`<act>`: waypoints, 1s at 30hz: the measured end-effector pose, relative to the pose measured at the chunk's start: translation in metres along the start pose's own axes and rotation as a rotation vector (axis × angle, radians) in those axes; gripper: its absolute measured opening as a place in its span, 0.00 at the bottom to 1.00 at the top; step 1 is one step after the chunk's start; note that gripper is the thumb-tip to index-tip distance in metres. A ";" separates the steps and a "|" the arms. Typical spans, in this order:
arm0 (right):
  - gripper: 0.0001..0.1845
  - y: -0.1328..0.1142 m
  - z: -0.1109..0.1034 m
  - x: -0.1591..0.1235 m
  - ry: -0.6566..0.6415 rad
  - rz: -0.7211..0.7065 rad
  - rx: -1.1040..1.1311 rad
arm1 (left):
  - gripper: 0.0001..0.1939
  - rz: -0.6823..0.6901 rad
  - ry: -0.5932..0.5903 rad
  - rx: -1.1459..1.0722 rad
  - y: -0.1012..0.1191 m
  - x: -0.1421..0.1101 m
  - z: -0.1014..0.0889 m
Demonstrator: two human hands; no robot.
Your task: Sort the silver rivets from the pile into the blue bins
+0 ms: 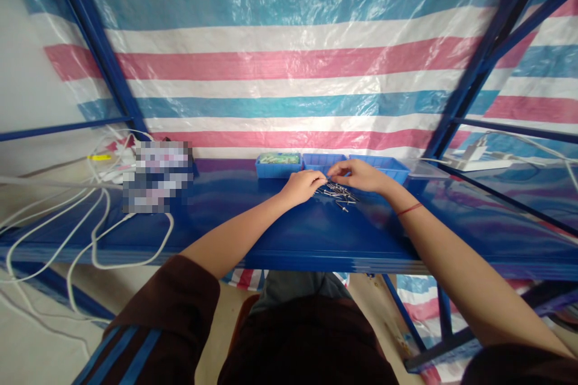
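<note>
Both hands meet over a small heap of thin metal screws or pins (339,195) on the blue metal shelf (289,234). My left hand (303,184) is curled, its fingertips pinched at the heap's left edge. My right hand (356,174) is also closed in a pinch just above the heap; a red string circles its wrist. What each pinch holds is too small to name. Three blue bins stand right behind the hands: the left bin (279,165) holds pale green parts, the middle bin (321,160) and the right bin (383,166) show no contents from here.
White cables (97,222) loop over the shelf's left end beside a blurred-out box (156,175). A clear plastic tray (422,169) sits right of the bins. Blue frame posts rise on both sides, and a striped tarp hangs behind.
</note>
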State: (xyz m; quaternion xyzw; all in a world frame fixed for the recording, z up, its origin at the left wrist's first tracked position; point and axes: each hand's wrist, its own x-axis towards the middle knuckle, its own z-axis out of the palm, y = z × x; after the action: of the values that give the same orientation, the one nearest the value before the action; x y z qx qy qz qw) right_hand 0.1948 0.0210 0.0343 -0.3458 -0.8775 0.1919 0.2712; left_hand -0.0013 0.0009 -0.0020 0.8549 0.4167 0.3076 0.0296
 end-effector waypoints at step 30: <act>0.12 -0.011 0.004 0.003 0.271 -0.109 -0.116 | 0.11 -0.187 0.260 -0.363 0.003 0.004 -0.004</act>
State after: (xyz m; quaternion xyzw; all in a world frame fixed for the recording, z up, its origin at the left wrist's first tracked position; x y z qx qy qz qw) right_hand 0.1844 0.0147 0.0380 -0.3353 -0.8600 0.0774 0.3768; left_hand 0.0002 0.0009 0.0038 0.7466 0.4321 0.4808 0.1571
